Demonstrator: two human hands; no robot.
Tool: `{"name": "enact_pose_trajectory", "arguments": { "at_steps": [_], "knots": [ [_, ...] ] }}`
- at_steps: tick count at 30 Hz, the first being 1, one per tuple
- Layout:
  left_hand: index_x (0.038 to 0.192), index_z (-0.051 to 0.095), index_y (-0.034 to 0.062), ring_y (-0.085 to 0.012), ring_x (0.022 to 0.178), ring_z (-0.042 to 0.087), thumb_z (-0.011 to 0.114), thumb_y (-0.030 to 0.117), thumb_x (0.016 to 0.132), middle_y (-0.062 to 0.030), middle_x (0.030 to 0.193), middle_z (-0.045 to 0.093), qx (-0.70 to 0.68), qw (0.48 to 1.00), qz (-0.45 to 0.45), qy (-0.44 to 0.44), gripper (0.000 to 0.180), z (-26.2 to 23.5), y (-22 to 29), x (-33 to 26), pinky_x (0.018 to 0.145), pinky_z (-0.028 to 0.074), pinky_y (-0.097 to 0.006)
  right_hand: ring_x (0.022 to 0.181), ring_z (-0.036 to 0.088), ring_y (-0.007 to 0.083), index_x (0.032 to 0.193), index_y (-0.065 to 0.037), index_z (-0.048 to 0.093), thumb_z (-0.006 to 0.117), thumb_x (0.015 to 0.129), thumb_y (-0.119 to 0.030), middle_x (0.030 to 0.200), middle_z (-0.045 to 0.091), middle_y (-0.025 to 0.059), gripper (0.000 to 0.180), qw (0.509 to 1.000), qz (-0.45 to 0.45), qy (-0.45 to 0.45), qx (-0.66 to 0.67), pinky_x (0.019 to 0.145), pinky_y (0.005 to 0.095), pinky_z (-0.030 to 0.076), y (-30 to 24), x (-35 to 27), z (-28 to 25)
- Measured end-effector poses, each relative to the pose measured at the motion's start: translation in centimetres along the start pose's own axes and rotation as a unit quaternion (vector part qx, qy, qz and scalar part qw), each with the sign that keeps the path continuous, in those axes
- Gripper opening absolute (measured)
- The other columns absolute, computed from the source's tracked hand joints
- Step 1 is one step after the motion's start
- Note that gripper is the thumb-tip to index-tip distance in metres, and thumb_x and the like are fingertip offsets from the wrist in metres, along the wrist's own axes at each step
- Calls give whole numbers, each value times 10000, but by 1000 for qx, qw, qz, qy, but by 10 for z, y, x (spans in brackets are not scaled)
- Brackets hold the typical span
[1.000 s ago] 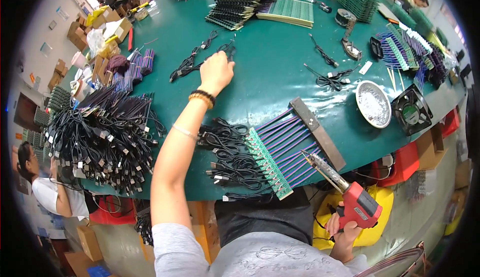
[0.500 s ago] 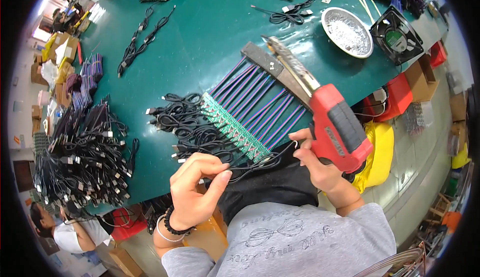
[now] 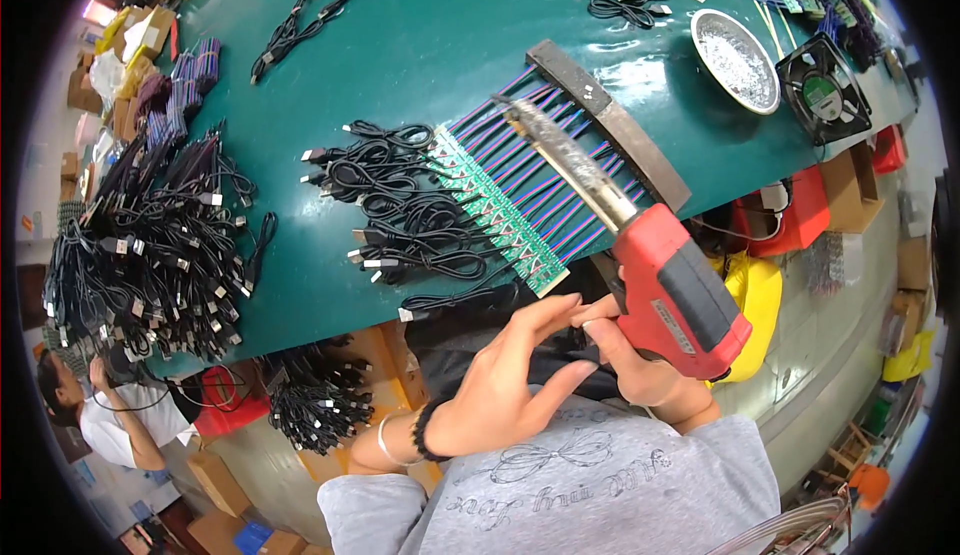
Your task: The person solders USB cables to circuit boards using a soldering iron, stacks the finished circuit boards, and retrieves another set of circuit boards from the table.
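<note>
My right hand [image 3: 645, 373] grips a red and black soldering gun [image 3: 680, 290], its long metal barrel reaching over a row of ribbon wires. My left hand [image 3: 510, 380] is open, thumb apart; its forefinger meets my right fingertips, and whether a wire end lies there is hidden. Just beyond is a strip of green circuit boards [image 3: 505, 217], with blue, pink and black wires [image 3: 545, 170] on its far side. A dark bar [image 3: 610, 120] lies across those wires' far ends. Coiled black USB cables [image 3: 385, 190] sit along the boards' left; one loose cable [image 3: 455, 300] lies nearest me.
A big heap of black cables [image 3: 150, 245] covers the green table's left side. At the far right stand a metal bowl [image 3: 735, 60] with silvery bits and a black fan [image 3: 825, 90]. More cables [image 3: 315, 400] hang below the table edge. A person [image 3: 120, 410] sits at lower left.
My left hand has moved right, from the black cable to my right fingertips, and its fingers have opened. The gun's barrel has swung left off the bar, over the wires. The view has shifted.
</note>
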State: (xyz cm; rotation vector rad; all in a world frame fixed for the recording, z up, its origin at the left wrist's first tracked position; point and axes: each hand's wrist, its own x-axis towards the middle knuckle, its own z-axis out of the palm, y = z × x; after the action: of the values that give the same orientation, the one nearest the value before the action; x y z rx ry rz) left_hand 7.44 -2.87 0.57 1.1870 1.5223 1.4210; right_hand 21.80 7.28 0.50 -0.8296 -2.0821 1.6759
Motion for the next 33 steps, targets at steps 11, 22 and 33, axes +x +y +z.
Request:
{"name": "enact_pose_trajectory", "arguments": {
  "at_steps": [11, 22, 33],
  "knots": [
    [827, 567, -18, -289, 575, 591, 694, -11, 789, -130, 731, 603, 111, 990, 59, -69, 133, -17, -15, 6, 478, 446, -343, 891, 665, 191, 995, 36, 642, 734, 783, -34, 923, 664, 121, 241, 973, -179, 53, -136, 738, 289, 526, 27, 1, -9],
    [780, 581, -7, -242, 555, 598, 740, -75, 679, -116, 685, 618, 116, 980, 158, 27, 201, -8, -20, 9, 483, 445, -304, 662, 538, 69, 1330, 12, 371, 637, 860, -5, 881, 640, 94, 540, 978, 72, 7, 196, 554, 194, 426, 9, 6, 4],
    [798, 595, 6, -174, 499, 524, 757, -37, 664, -60, 673, 584, 235, 944, 233, 2, 214, -11, -26, 12, 445, 379, -279, 836, 598, 130, 1000, -1, 597, 643, 870, -18, 895, 624, 69, 139, 992, 26, -26, 122, 725, 262, 482, 8, 8, -4]
  ]
}}
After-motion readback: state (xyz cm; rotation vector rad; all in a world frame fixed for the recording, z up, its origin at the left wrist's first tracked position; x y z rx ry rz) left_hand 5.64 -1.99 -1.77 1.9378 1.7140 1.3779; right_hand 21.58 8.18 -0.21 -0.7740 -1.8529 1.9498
